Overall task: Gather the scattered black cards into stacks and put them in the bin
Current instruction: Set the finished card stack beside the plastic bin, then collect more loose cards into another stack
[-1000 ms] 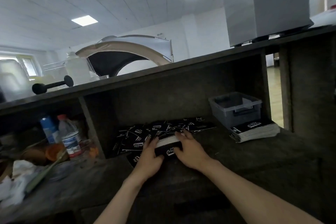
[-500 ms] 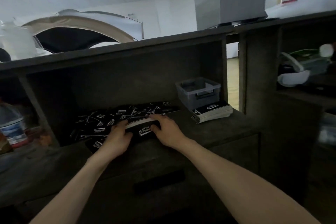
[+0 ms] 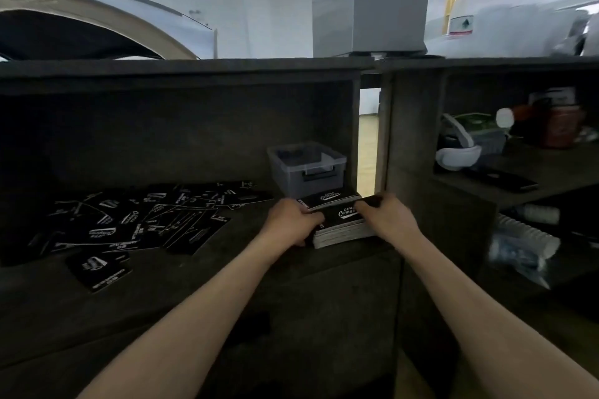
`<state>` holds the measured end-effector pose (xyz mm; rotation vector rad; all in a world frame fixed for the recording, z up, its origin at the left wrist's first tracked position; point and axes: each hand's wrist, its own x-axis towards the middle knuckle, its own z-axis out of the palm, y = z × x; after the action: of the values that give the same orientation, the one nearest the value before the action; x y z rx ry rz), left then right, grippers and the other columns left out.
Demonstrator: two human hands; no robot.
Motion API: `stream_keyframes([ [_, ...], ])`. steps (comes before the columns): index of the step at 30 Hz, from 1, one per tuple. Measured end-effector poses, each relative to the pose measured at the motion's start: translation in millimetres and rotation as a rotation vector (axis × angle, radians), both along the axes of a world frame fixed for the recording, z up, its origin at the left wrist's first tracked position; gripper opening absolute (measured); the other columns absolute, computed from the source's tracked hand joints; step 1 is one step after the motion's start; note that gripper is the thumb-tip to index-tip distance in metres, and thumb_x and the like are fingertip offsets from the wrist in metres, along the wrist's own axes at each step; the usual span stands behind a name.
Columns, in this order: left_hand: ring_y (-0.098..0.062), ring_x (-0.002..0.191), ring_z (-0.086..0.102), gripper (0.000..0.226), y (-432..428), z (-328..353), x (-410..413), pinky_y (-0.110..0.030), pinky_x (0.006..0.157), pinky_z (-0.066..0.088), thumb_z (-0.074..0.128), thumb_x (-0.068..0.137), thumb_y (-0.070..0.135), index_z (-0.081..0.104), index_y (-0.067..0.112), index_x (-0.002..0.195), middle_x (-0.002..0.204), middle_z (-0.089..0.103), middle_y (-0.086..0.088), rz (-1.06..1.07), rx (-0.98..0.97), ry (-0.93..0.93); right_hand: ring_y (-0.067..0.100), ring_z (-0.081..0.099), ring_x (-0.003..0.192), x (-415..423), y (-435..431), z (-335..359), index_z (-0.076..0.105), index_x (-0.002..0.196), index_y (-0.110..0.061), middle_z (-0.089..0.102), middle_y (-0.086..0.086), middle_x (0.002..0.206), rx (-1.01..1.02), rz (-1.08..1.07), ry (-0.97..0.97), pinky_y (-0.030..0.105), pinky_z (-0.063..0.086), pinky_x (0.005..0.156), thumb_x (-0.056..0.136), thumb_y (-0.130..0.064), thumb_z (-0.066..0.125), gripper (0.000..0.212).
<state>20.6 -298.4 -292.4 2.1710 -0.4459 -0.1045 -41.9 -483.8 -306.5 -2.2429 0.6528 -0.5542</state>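
Black cards with white print, squared into a thick stack (image 3: 342,225), sit directly in front of the grey translucent plastic bin (image 3: 306,168) on the dark wooden shelf (image 3: 227,269). My left hand (image 3: 291,220) curls round the stack's left end and my right hand (image 3: 387,215) clasps its right end, so I grip it from both sides. The top card carries a white script logo in two lines, but the letters are too blurred for me to read.

A second black top card (image 3: 330,198) with the same logo shows between my stack and the bin's front wall. I cannot tell whether it belongs to a separate pile.

Left of the bin, the scattered black cards (image 3: 146,220) overlap at all angles. Their white logos and small lines of text are unreadable. One lone card (image 3: 99,269) lies farther left of the bin and nearer to me.

The bin stands upright with a dark handle on its front. Up and to the right of it, on top of the unit, a white container (image 3: 462,10) has a red-edged label with a dark mark I cannot make out.
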Motion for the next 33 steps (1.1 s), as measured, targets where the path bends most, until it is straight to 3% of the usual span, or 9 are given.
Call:
stream_keyframes([
  [4, -0.018, 0.097, 0.063, 0.037, -5, -11, 4, -0.041, 0.083, 0.06, 0.076, 0.082, 0.042, 0.055, 0.022, 0.106, 0.104, 0.062, 0.001, 0.055, 0.033, -0.14, 0.029, 0.058, 0.106, 7, 3, -9, 0.044, 0.133, -0.013, 0.061, 0.01, 0.12, -0.085, -0.065, -0.008, 0.037, 0.048, 0.077, 0.085, -0.055, 0.058, 0.065],
  [10, 0.001, 0.081, 0.056, 0.027, 47, -16, 8, -0.022, 0.063, 0.044, 0.065, 0.089, 0.057, 0.053, 0.033, 0.093, 0.087, 0.057, 0.017, -0.005, 0.096, -0.407, 0.039, 0.048, 0.118, 4, 29, 3, 0.05, 0.13, -0.01, 0.056, 0.02, 0.125, -0.6, -0.25, -0.116, 0.051, 0.041, 0.095, 0.079, -0.04, 0.069, 0.062],
  [14, -0.001, 0.076, 0.06, 0.014, 138, -7, 32, -0.027, 0.064, 0.05, 0.066, 0.09, 0.046, 0.06, 0.034, 0.087, 0.081, 0.062, 0.017, 0.054, 0.321, -0.584, 0.029, 0.053, 0.108, 28, 83, 14, 0.065, 0.115, -0.018, 0.064, 0.01, 0.113, -0.666, 0.032, -0.375, 0.044, 0.045, 0.089, 0.08, -0.027, 0.067, 0.037],
  [18, -0.011, 0.086, 0.064, 0.02, 230, -8, 58, -0.026, 0.063, 0.046, 0.065, 0.09, 0.048, 0.062, 0.029, 0.096, 0.092, 0.061, 0.011, 0.209, 0.505, -0.697, 0.022, 0.054, 0.113, 83, 156, 19, 0.067, 0.112, -0.024, 0.061, 0.002, 0.119, -0.563, 0.472, -0.3, 0.036, 0.047, 0.094, 0.082, -0.03, 0.067, 0.03],
  [21, -0.023, 0.124, 0.052, 0.067, 288, -15, 73, -0.038, 0.098, 0.049, 0.052, 0.086, 0.072, 0.056, 0.024, 0.133, 0.132, 0.055, -0.004, 0.311, 0.63, -0.608, 0.025, 0.047, 0.126, 142, 199, 18, 0.055, 0.132, -0.024, 0.045, 0.006, 0.14, -0.55, 0.676, -0.052, 0.037, 0.042, 0.105, 0.085, -0.04, 0.066, 0.051],
  [23, -0.027, 0.147, 0.027, 0.095, 314, -22, 78, -0.047, 0.12, 0.029, 0.03, 0.077, 0.089, 0.036, 0.029, 0.151, 0.157, 0.032, -0.008, 0.289, 0.696, -0.482, 0.026, 0.04, 0.133, 180, 221, 18, 0.04, 0.145, -0.023, 0.033, 0.008, 0.15, -0.516, 0.737, 0.057, 0.034, 0.036, 0.11, 0.09, -0.049, 0.059, 0.064],
  [27, -0.023, 0.155, -0.01, 0.111, 324, -34, 92, -0.051, 0.124, 0.0, 0.009, 0.065, 0.096, 0.007, 0.037, 0.158, 0.169, 0.0, -0.004, 0.258, 0.685, -0.262, 0.026, 0.021, 0.146, 233, 253, 7, 0.022, 0.153, -0.03, 0.013, 0.004, 0.161, -0.467, 0.829, 0.098, 0.039, 0.024, 0.118, 0.095, -0.059, 0.042, 0.068],
  [30, -0.029, 0.155, -0.006, 0.104, 308, -36, 118, -0.054, 0.123, 0.0, 0.003, 0.071, 0.093, 0.007, 0.036, 0.159, 0.168, 0.004, -0.01, 0.365, 0.75, -0.244, 0.024, 0.007, 0.149, 250, 269, -9, 0.024, 0.151, -0.04, 0.007, -0.002, 0.163, -0.546, 0.874, 0.172, 0.049, 0.01, 0.12, 0.095, -0.062, 0.035, 0.06],
  [33, -0.038, 0.146, 0.025, 0.089, 285, -32, 144, -0.056, 0.116, 0.021, 0.007, 0.085, 0.084, 0.023, 0.031, 0.155, 0.158, 0.028, -0.018, 0.468, 0.912, -0.287, 0.023, 0.038, 0.137, 253, 264, -3, 0.048, 0.139, -0.03, 0.043, -0.001, 0.148, -0.53, 0.933, 0.123, 0.036, 0.031, 0.111, 0.095, -0.054, 0.048, 0.05],
])
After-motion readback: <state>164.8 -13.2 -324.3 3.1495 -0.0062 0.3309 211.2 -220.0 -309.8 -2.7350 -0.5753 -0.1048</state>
